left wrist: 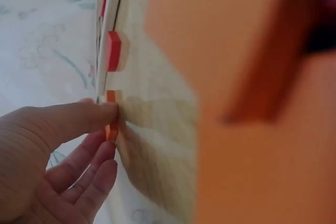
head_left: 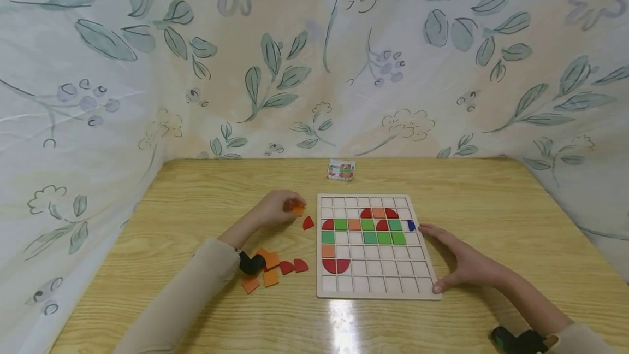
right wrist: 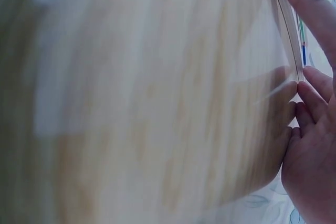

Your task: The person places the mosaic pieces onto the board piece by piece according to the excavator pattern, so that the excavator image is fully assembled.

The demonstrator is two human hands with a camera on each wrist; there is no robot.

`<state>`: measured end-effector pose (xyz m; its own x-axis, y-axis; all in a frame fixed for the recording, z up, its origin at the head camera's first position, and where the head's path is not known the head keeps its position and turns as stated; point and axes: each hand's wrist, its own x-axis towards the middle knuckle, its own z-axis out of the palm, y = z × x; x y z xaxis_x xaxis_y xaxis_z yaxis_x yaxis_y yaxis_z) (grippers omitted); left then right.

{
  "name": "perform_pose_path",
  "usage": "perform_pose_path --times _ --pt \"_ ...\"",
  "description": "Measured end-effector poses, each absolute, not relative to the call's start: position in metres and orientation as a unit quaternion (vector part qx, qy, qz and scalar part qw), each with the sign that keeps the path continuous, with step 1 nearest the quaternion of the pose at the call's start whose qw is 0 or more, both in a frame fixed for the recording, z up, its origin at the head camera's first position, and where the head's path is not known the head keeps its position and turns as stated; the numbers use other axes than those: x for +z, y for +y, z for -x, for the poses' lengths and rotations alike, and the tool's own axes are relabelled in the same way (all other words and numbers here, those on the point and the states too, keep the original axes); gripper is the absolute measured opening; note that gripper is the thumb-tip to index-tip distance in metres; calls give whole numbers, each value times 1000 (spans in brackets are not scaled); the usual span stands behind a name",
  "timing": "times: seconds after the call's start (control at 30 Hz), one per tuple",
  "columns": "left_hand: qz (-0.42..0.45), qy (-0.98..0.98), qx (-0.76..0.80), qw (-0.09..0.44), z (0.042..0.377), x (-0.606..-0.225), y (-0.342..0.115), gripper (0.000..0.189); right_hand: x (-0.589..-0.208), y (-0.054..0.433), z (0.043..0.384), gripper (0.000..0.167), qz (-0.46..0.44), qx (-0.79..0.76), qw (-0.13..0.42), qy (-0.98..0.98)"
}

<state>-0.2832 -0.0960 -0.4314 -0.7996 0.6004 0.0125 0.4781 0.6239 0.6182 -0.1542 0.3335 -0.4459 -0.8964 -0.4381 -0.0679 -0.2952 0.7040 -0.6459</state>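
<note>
My left hand (head_left: 276,207) pinches an orange square tile (head_left: 297,210) between thumb and fingers, left of the board. In the left wrist view, the thumb lies across the tile (left wrist: 111,131) and partly hides it. A red quarter-circle tile (head_left: 308,223) lies just beside that hand. The wooden grid board (head_left: 373,284) carries red, green, orange and blue pieces in some of its squares. Spread along its right side is my right hand (head_left: 467,262), fingertips at the edge near the blue piece (head_left: 411,226) and thumb at the lower right corner. The right wrist view shows its fingers (right wrist: 311,100) against the edge.
Loose orange squares (head_left: 271,277) and red quarter-circles (head_left: 301,265) lie by my left forearm, some partly under the black wrist strap (head_left: 251,264). A small pattern card (head_left: 341,170) sits behind the board on the wooden table (head_left: 221,179). Floral cloth (head_left: 314,97) hangs behind it.
</note>
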Motion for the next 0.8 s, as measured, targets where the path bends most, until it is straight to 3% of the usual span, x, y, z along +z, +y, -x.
perform_pose_path --times 0.8 --pt "-261 892 359 87 274 -429 -97 31 -445 333 152 107 198 -333 116 914"
